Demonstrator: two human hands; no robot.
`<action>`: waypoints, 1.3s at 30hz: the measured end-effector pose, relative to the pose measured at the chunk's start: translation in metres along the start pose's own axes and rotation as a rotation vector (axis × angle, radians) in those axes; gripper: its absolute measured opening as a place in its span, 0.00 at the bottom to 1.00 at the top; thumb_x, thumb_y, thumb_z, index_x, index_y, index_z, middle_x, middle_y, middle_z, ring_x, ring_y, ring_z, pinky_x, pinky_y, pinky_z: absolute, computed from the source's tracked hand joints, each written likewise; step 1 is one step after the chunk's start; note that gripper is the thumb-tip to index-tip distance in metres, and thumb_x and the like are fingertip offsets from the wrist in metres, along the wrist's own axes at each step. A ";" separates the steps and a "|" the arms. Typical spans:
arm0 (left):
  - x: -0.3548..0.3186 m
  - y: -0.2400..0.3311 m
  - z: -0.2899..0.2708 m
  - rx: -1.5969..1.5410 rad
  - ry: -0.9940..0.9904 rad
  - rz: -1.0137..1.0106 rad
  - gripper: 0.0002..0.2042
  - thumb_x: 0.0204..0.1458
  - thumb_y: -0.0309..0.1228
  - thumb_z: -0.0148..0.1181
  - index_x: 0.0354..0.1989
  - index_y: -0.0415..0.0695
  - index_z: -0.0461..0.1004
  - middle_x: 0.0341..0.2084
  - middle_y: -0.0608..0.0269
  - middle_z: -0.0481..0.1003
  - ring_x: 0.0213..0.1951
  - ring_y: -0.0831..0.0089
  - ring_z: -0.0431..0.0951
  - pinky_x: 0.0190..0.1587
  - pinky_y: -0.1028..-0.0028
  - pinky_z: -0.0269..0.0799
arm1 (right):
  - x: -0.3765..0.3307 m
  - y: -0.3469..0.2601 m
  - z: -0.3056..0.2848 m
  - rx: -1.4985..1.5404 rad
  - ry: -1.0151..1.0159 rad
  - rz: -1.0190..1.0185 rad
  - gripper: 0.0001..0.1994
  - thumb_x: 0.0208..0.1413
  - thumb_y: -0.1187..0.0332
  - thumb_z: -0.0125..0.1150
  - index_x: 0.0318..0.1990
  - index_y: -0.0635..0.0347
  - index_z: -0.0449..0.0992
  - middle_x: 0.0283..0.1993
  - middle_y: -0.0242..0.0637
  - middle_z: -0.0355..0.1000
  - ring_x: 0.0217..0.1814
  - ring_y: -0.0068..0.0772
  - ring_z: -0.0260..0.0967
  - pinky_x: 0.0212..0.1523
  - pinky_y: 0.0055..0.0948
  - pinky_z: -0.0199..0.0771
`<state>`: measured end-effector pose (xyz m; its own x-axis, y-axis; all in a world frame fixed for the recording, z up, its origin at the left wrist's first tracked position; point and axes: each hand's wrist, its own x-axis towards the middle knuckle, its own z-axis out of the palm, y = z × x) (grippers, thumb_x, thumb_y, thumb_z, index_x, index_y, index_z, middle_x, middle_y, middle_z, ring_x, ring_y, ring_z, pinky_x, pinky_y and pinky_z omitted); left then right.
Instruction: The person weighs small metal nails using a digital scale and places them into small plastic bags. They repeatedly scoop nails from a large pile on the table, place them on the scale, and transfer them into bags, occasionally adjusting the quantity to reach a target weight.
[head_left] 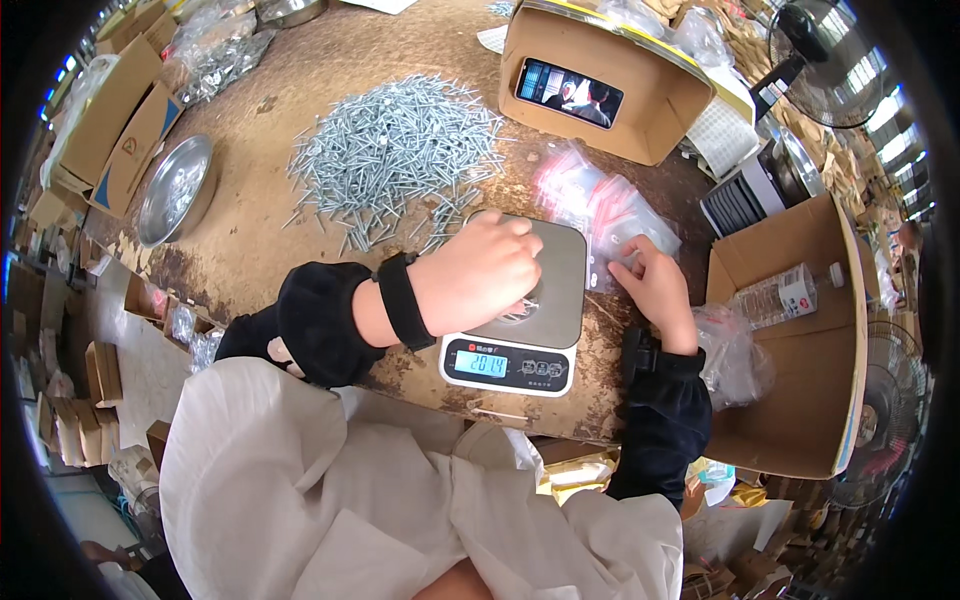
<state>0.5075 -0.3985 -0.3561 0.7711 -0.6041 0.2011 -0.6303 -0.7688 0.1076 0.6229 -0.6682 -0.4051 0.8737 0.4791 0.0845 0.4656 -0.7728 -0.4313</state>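
My left hand (487, 268), a black band round its wrist, is closed over the steel plate of a digital kitchen scale (563, 262). Below its fingers shows a small shiny bundle (518, 312), perhaps metal pieces in clear plastic; the hand hides most of it. The scale's display is lit. To the right of the scale, my right hand (655, 288) curls its fingers on the edge of a clear plastic bag (625, 240). That bag belongs to a loose stack with red-edged openings. Beyond the left hand lies a large heap of silver screws (395, 150), strays spilling toward the scale.
A phone (570, 93) playing video leans in an open cardboard box (640, 125). A metal bowl (178, 190) stands at the left. Another cardboard box (800, 400), right, holds a plastic bottle (775, 298) and crumpled plastic. Fans stand at the right. The wooden table's (250, 240) near edge meets my lap.
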 end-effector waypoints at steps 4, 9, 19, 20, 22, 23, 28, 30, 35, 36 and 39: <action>0.001 0.003 -0.005 0.034 -0.083 0.020 0.10 0.40 0.37 0.66 0.23 0.43 0.75 0.31 0.66 0.70 0.44 0.69 0.70 0.45 0.69 0.63 | 0.000 -0.002 0.000 0.003 -0.007 0.011 0.13 0.48 0.63 0.68 0.37 0.58 0.73 0.18 0.38 0.67 0.22 0.42 0.68 0.25 0.39 0.65; -0.002 0.003 0.000 -0.017 -0.051 0.049 0.09 0.42 0.36 0.64 0.22 0.44 0.75 0.30 0.66 0.69 0.43 0.69 0.70 0.46 0.70 0.62 | 0.002 0.001 0.000 0.006 -0.006 -0.011 0.13 0.48 0.63 0.68 0.37 0.58 0.73 0.18 0.38 0.67 0.22 0.42 0.68 0.25 0.39 0.64; -0.007 0.001 0.010 0.055 0.019 0.091 0.06 0.44 0.32 0.62 0.24 0.42 0.74 0.32 0.65 0.68 0.42 0.69 0.69 0.47 0.70 0.62 | 0.000 0.001 0.000 0.014 -0.030 -0.013 0.14 0.46 0.65 0.70 0.37 0.58 0.72 0.18 0.37 0.66 0.21 0.41 0.68 0.25 0.38 0.64; -0.009 -0.002 0.012 0.045 0.027 0.100 0.06 0.45 0.32 0.62 0.25 0.42 0.74 0.32 0.64 0.67 0.42 0.69 0.69 0.47 0.70 0.62 | 0.000 0.001 0.000 0.015 -0.029 -0.010 0.14 0.46 0.65 0.70 0.37 0.58 0.72 0.18 0.37 0.66 0.21 0.41 0.68 0.25 0.38 0.64; -0.010 -0.004 0.014 0.031 0.030 0.106 0.06 0.45 0.31 0.61 0.26 0.42 0.74 0.33 0.64 0.67 0.43 0.69 0.69 0.48 0.70 0.62 | 0.000 0.000 -0.001 0.018 -0.030 -0.009 0.14 0.46 0.65 0.70 0.37 0.58 0.72 0.18 0.37 0.66 0.21 0.41 0.67 0.24 0.39 0.63; -0.010 -0.004 0.014 0.026 0.025 0.102 0.06 0.45 0.31 0.61 0.27 0.42 0.74 0.33 0.64 0.67 0.43 0.69 0.69 0.48 0.69 0.62 | 0.001 -0.001 -0.001 0.018 -0.032 -0.012 0.14 0.46 0.65 0.70 0.37 0.58 0.72 0.18 0.37 0.66 0.21 0.41 0.67 0.24 0.39 0.63; -0.007 -0.011 0.006 -0.027 0.097 0.146 0.05 0.47 0.31 0.57 0.25 0.43 0.73 0.34 0.64 0.68 0.43 0.69 0.69 0.49 0.69 0.62 | 0.001 0.001 0.000 0.022 -0.028 -0.023 0.14 0.47 0.65 0.69 0.37 0.58 0.72 0.18 0.38 0.66 0.21 0.42 0.67 0.25 0.39 0.64; -0.006 -0.013 -0.006 -0.101 0.030 0.123 0.06 0.48 0.30 0.60 0.28 0.40 0.72 0.40 0.60 0.68 0.49 0.65 0.68 0.55 0.66 0.60 | 0.000 0.002 0.000 0.017 -0.027 -0.021 0.14 0.47 0.64 0.69 0.37 0.58 0.72 0.18 0.38 0.66 0.22 0.42 0.68 0.25 0.39 0.64; -0.015 -0.028 -0.047 -0.197 0.132 0.106 0.08 0.52 0.28 0.59 0.27 0.41 0.67 0.44 0.56 0.69 0.52 0.60 0.68 0.57 0.60 0.61 | 0.002 0.001 0.002 -0.007 0.008 -0.028 0.14 0.48 0.63 0.69 0.37 0.59 0.72 0.18 0.38 0.68 0.22 0.43 0.69 0.25 0.40 0.65; -0.018 -0.034 -0.052 -0.184 0.164 0.087 0.07 0.52 0.28 0.59 0.28 0.42 0.67 0.45 0.56 0.69 0.52 0.59 0.68 0.57 0.60 0.61 | 0.002 0.004 0.004 -0.014 0.022 -0.025 0.14 0.49 0.63 0.68 0.37 0.59 0.73 0.18 0.39 0.69 0.22 0.44 0.70 0.25 0.40 0.65; -0.039 -0.067 -0.044 -0.129 0.332 0.006 0.06 0.53 0.28 0.59 0.31 0.43 0.67 0.48 0.57 0.70 0.53 0.56 0.69 0.57 0.60 0.62 | 0.001 0.004 0.006 -0.048 0.092 -0.005 0.14 0.50 0.61 0.67 0.39 0.59 0.73 0.18 0.40 0.69 0.22 0.45 0.70 0.24 0.41 0.66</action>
<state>0.5160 -0.3138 -0.3287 0.7096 -0.4912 0.5052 -0.6572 -0.7200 0.2230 0.6247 -0.6687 -0.4122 0.8795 0.4447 0.1697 0.4744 -0.7904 -0.3875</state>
